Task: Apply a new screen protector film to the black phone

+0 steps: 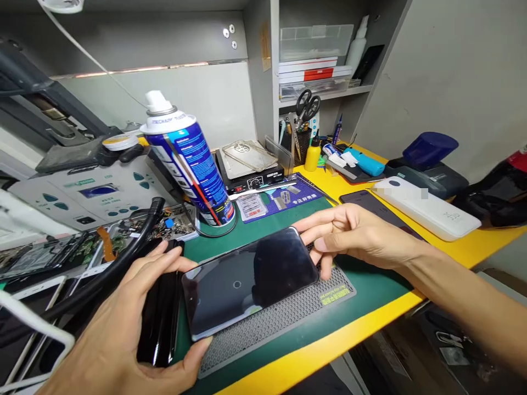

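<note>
A black smartphone (251,282) is tilted above a grey honeycomb pad (280,323), its dark glossy screen turned up toward me. My left hand (135,318) grips its left end, thumb at the lower corner and fingers at the upper corner. At the right end, my right hand (349,236) has its fingers against the short edge, some partly hidden behind the phone. Beneath everything lies a green work mat (362,293). Other glossy black phones or panels (158,323) lie under and beside my left hand.
A blue spray can (193,170) stands behind the phone. To the left are a grey control unit (94,189), a black hose (135,247) and loose circuit boards. On the right lie a white power bank (428,208) and a dark phone (374,211). A yellow bottle (313,155) stands farther back.
</note>
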`<state>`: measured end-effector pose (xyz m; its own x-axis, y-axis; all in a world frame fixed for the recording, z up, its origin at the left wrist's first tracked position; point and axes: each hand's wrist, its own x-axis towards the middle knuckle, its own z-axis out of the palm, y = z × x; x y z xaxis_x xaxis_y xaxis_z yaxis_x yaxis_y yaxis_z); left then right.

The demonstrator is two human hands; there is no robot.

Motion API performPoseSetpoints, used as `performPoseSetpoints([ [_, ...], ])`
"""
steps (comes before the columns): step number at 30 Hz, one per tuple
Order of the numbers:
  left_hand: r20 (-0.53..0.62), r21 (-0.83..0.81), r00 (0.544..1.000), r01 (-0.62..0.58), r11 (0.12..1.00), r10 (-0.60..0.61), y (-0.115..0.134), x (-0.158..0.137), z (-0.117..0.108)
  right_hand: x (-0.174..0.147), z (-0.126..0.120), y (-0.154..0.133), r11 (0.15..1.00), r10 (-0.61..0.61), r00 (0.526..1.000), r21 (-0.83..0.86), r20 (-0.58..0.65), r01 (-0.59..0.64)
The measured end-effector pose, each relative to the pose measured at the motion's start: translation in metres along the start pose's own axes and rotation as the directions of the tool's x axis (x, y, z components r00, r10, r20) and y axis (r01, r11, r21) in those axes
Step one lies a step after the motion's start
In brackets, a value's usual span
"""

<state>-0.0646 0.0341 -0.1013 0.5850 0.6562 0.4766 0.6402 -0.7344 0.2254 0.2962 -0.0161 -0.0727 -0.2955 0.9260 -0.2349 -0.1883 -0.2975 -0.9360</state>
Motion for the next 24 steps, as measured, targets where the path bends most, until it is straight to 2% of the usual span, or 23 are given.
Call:
performPoseSetpoints([
  [2,0.058,0.076,0.998,-0.022,0.997,0.018,0.004,0.002,-0.007,-0.002,0.001,0.000,0.999,0.021,0.999,-0.031,-0.024,-0.022],
  [4,0.099,0.077,0.993,-0.078,0.994,0.070,0.010,0.006,-0.013,-0.003,0.000,0.001,0.995,0.046,0.995,-0.086,-0.085,-0.053],
  [8,0.071,-0.003,0.990,-0.122,0.993,0.122,0.015,0.009,-0.016,0.002,-0.010,0.009,0.985,0.076,0.980,-0.139,-0.184,-0.102],
  [14,0.010,-0.030,0.979,-0.204,0.978,0.205,0.013,0.007,-0.017,0.007,-0.017,0.013,0.973,0.091,0.967,-0.185,-0.238,-0.137],
  [17,0.017,-0.057,0.985,-0.172,0.983,0.173,0.013,0.007,-0.018,0.007,-0.011,0.009,0.977,0.081,0.972,-0.177,-0.222,-0.122],
  [20,0.036,-0.071,0.992,-0.115,0.991,0.118,0.012,0.007,-0.018,0.006,-0.006,0.006,0.984,0.088,0.984,-0.137,-0.156,-0.110],
  [24,0.004,-0.103,0.993,-0.115,0.988,0.116,0.007,0.007,-0.014,0.004,-0.003,0.004,0.992,0.072,0.993,-0.092,-0.097,-0.081],
])
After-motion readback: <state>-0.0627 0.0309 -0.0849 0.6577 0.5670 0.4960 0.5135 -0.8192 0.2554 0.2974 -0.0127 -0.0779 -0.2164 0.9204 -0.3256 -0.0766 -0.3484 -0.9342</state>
